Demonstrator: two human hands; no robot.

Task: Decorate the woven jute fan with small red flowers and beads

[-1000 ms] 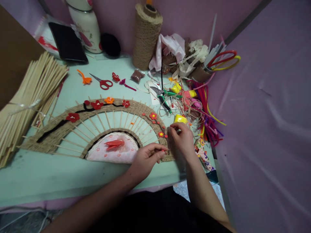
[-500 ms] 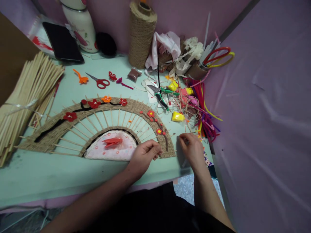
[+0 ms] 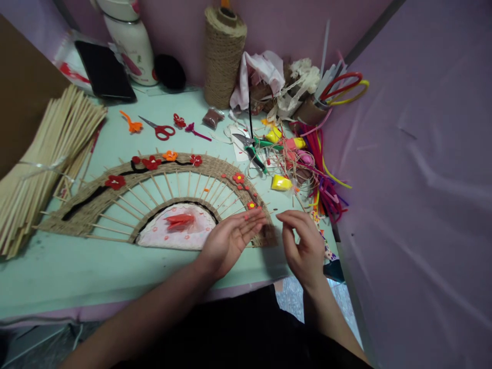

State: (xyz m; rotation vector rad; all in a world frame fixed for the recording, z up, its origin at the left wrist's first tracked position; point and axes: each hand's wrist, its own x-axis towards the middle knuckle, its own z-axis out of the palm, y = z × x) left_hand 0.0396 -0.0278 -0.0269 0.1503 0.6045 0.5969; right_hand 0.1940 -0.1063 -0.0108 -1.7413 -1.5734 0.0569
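My left hand (image 3: 230,241) is turned palm up above the right end of a woven fan (image 3: 215,164), its fingers stretched out. A tiny red bit (image 3: 246,217), perhaps clay, lies on those fingers. Just to the right hovers my right hand (image 3: 305,246), thumb and fingers curved and apart, with nothing visible between them. Red and orange fuzzy flowers and a black branch decorate the fan's left and top. Small red clay flowers (image 3: 238,178) with yellow centres sit on its right arm, partly behind my left hand. A red packet (image 3: 180,221) rests on its pale fabric centre.
Bundled wooden sticks (image 3: 42,159) lie at the left. Red-handled scissors (image 3: 161,131), green pruning shears (image 3: 253,154) and a yellow clay packet (image 3: 282,182) are behind the fan. A twine spool (image 3: 225,61), bottle (image 3: 132,51) and phone (image 3: 104,69) stand or lie at the back.
My left hand has uncurled and turned its palm upward, showing the red bit. My right hand's fingers have come apart from a pinch. The view has shifted slightly.
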